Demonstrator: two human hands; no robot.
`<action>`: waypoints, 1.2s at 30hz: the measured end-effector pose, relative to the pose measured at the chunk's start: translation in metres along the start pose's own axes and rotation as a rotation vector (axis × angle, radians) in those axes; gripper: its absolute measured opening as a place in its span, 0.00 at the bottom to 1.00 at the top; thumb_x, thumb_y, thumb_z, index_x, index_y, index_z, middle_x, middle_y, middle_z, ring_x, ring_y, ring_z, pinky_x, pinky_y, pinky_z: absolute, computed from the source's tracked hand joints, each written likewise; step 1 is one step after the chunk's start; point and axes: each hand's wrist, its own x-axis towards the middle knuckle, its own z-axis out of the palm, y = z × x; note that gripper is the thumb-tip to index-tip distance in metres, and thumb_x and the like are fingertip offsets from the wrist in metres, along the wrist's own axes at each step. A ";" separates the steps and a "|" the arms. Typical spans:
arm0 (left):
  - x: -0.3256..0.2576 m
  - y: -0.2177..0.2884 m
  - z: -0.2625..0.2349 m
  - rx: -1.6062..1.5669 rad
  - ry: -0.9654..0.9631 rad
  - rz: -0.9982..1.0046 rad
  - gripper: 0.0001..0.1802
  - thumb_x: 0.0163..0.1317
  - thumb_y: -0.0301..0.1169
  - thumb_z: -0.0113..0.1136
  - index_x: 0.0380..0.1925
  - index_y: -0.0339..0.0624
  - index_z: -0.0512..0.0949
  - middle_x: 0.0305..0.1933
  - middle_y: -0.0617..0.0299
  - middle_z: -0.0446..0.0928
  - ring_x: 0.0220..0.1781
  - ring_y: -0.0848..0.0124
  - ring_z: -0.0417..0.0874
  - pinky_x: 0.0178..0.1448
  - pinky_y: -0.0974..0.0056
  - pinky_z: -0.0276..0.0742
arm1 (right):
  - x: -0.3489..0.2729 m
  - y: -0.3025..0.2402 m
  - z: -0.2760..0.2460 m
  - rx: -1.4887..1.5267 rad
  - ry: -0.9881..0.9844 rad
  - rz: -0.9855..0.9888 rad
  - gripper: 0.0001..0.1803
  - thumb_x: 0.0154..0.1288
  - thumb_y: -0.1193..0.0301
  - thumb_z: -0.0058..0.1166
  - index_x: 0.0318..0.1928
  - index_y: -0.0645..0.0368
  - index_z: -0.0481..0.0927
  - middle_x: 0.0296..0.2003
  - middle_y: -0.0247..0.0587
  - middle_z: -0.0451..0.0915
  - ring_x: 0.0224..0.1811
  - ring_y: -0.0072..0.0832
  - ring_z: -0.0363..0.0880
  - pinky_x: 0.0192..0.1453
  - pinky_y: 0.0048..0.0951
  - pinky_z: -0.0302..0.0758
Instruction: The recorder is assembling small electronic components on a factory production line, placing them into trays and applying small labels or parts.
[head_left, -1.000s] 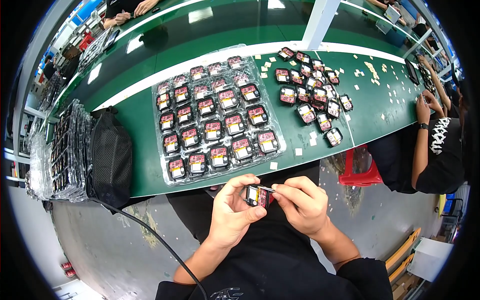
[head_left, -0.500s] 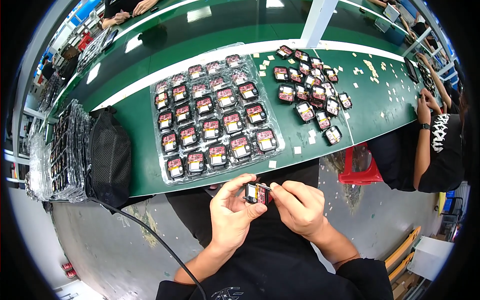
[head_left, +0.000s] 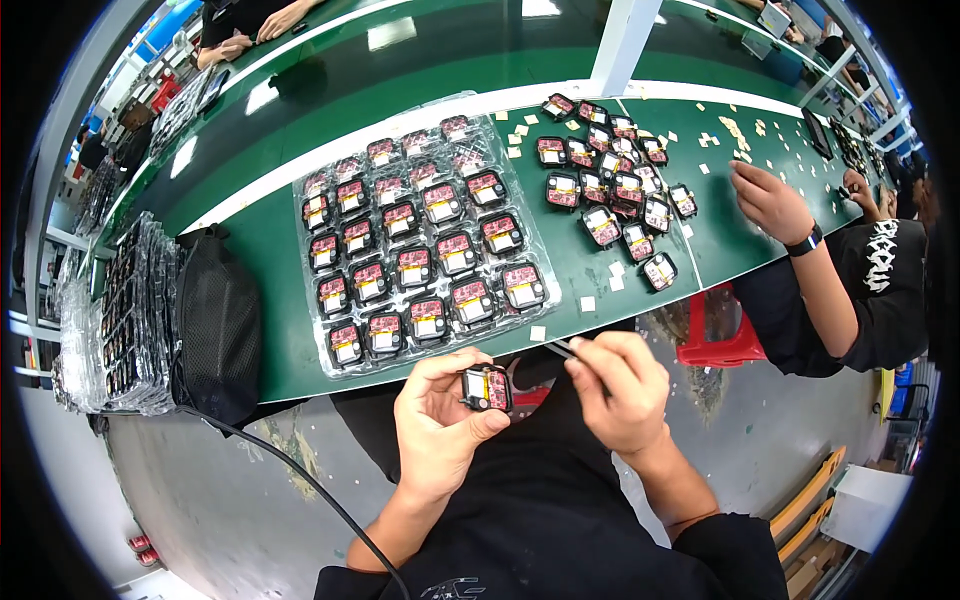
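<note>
Between the thumb and fingers of my left hand (head_left: 432, 425) is a small black-cased electronic module (head_left: 486, 388), its red circuit board and white block facing up. My right hand (head_left: 622, 392) pinches a thin pair of tweezers (head_left: 560, 349), their tips apart from the module, just off the table's near edge. Beyond my hands, a clear plastic tray (head_left: 553, 292) holds rows of similar modules. To its right, several loose modules (head_left: 627, 190) lie in a heap on the green table (head_left: 700, 240).
At left stand a black mesh bag (head_left: 220, 320) and a stack of filled clear trays (head_left: 140, 310). A black cable (head_left: 310, 480) runs past my left forearm. A co-worker's hand (head_left: 775, 205) reaches over the table at right, near a red stool (head_left: 718, 335). Small pale squares (head_left: 587, 304) are scattered about.
My right hand has drawn the tweezers away from the module, to the right. My left hand has shifted slightly left with the module. The co-worker's hand at right has moved left over the table.
</note>
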 end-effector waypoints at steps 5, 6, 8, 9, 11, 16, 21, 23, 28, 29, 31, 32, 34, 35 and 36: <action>0.031 0.025 -0.001 0.316 -0.017 0.250 0.34 0.52 0.17 0.82 0.57 0.34 0.73 0.61 0.53 0.74 0.61 0.65 0.81 0.65 0.61 0.81 | 0.009 0.042 -0.010 -0.330 0.104 0.388 0.19 0.68 0.72 0.68 0.57 0.62 0.82 0.57 0.52 0.76 0.37 0.45 0.84 0.38 0.42 0.81; 0.043 0.030 0.001 0.448 0.015 0.283 0.31 0.52 0.17 0.81 0.54 0.35 0.74 0.60 0.53 0.74 0.58 0.65 0.81 0.62 0.62 0.82 | 0.007 0.053 -0.010 -0.388 0.094 0.378 0.20 0.68 0.70 0.68 0.58 0.61 0.81 0.60 0.54 0.75 0.40 0.49 0.85 0.40 0.44 0.82; 0.072 0.046 0.009 0.854 0.070 0.397 0.27 0.51 0.19 0.82 0.48 0.37 0.76 0.57 0.54 0.74 0.52 0.65 0.82 0.55 0.62 0.83 | 0.004 0.065 -0.011 -0.438 0.076 0.421 0.21 0.68 0.65 0.69 0.56 0.61 0.82 0.63 0.55 0.76 0.49 0.56 0.86 0.46 0.47 0.84; 0.090 0.055 0.013 1.126 0.092 0.477 0.25 0.50 0.20 0.82 0.44 0.38 0.76 0.55 0.54 0.75 0.48 0.64 0.83 0.50 0.61 0.83 | 0.003 0.069 -0.014 -0.439 0.081 0.417 0.21 0.68 0.65 0.69 0.56 0.61 0.82 0.63 0.55 0.76 0.49 0.56 0.86 0.46 0.47 0.84; 0.126 0.059 0.009 1.373 0.067 0.608 0.21 0.51 0.24 0.81 0.36 0.35 0.75 0.41 0.54 0.77 0.39 0.57 0.81 0.43 0.56 0.78 | -0.001 0.074 -0.017 -0.382 0.073 0.365 0.18 0.67 0.66 0.69 0.53 0.61 0.82 0.59 0.53 0.80 0.48 0.54 0.86 0.48 0.46 0.84; 0.194 0.066 -0.014 1.683 0.133 0.673 0.16 0.56 0.29 0.78 0.35 0.34 0.78 0.37 0.50 0.78 0.40 0.50 0.82 0.46 0.49 0.78 | -0.001 0.072 -0.020 -0.305 0.089 0.390 0.16 0.66 0.68 0.70 0.49 0.62 0.83 0.56 0.49 0.82 0.46 0.51 0.87 0.47 0.44 0.84; 0.214 0.062 -0.031 1.840 0.152 0.581 0.16 0.60 0.39 0.76 0.34 0.34 0.86 0.36 0.47 0.81 0.42 0.48 0.83 0.49 0.48 0.80 | -0.004 0.074 -0.020 -0.289 0.103 0.393 0.16 0.61 0.70 0.74 0.47 0.62 0.84 0.53 0.47 0.84 0.42 0.47 0.89 0.43 0.41 0.86; 0.210 0.057 -0.032 1.888 0.149 0.610 0.19 0.63 0.44 0.73 0.33 0.34 0.88 0.36 0.47 0.84 0.44 0.48 0.83 0.52 0.49 0.80 | -0.003 0.072 -0.023 -0.301 0.100 0.387 0.17 0.60 0.70 0.74 0.47 0.62 0.84 0.53 0.47 0.84 0.42 0.47 0.89 0.44 0.40 0.86; 0.195 0.057 -0.031 2.062 0.070 0.542 0.20 0.71 0.44 0.64 0.48 0.38 0.88 0.53 0.47 0.83 0.57 0.49 0.81 0.61 0.45 0.76 | -0.002 0.069 -0.026 -0.273 0.072 0.378 0.17 0.58 0.72 0.74 0.48 0.62 0.85 0.52 0.46 0.85 0.43 0.46 0.89 0.44 0.40 0.86; 0.193 0.056 -0.033 2.122 0.092 0.570 0.20 0.74 0.42 0.61 0.54 0.39 0.87 0.60 0.47 0.81 0.63 0.48 0.79 0.65 0.45 0.74 | -0.003 0.070 -0.024 -0.275 0.081 0.351 0.18 0.57 0.73 0.74 0.48 0.62 0.85 0.52 0.47 0.85 0.44 0.47 0.89 0.45 0.40 0.86; 0.192 0.057 -0.032 2.179 0.096 0.505 0.20 0.76 0.40 0.58 0.58 0.39 0.84 0.68 0.46 0.75 0.69 0.47 0.73 0.68 0.43 0.71 | -0.003 0.068 -0.022 -0.280 0.085 0.321 0.19 0.56 0.74 0.74 0.48 0.62 0.85 0.53 0.48 0.85 0.44 0.47 0.89 0.46 0.39 0.86; 0.191 0.056 -0.032 2.120 0.137 0.635 0.19 0.74 0.40 0.61 0.55 0.38 0.85 0.67 0.45 0.75 0.69 0.46 0.73 0.69 0.41 0.70 | 0.000 0.062 -0.023 -0.197 0.103 0.259 0.20 0.55 0.75 0.75 0.48 0.62 0.85 0.53 0.49 0.85 0.45 0.46 0.89 0.47 0.39 0.86; 0.186 0.060 -0.019 1.914 0.150 0.858 0.17 0.71 0.35 0.65 0.52 0.35 0.84 0.63 0.45 0.78 0.65 0.45 0.77 0.68 0.43 0.73 | 0.002 0.047 -0.028 -0.014 0.083 0.253 0.23 0.50 0.79 0.77 0.49 0.63 0.85 0.54 0.53 0.85 0.50 0.46 0.89 0.50 0.39 0.86; 0.177 0.063 -0.007 1.913 0.139 0.857 0.17 0.71 0.35 0.65 0.52 0.35 0.84 0.63 0.45 0.78 0.65 0.45 0.77 0.68 0.43 0.73 | 0.001 0.045 -0.029 0.074 0.069 0.200 0.25 0.48 0.79 0.79 0.50 0.62 0.85 0.55 0.53 0.86 0.40 0.35 0.89 0.41 0.31 0.85; 0.163 0.065 0.004 1.647 0.012 0.721 0.16 0.70 0.32 0.66 0.53 0.34 0.84 0.61 0.47 0.79 0.62 0.49 0.80 0.65 0.48 0.76 | -0.001 0.040 -0.031 0.159 0.030 0.191 0.25 0.48 0.78 0.80 0.50 0.61 0.85 0.56 0.53 0.86 0.34 0.28 0.84 0.36 0.26 0.81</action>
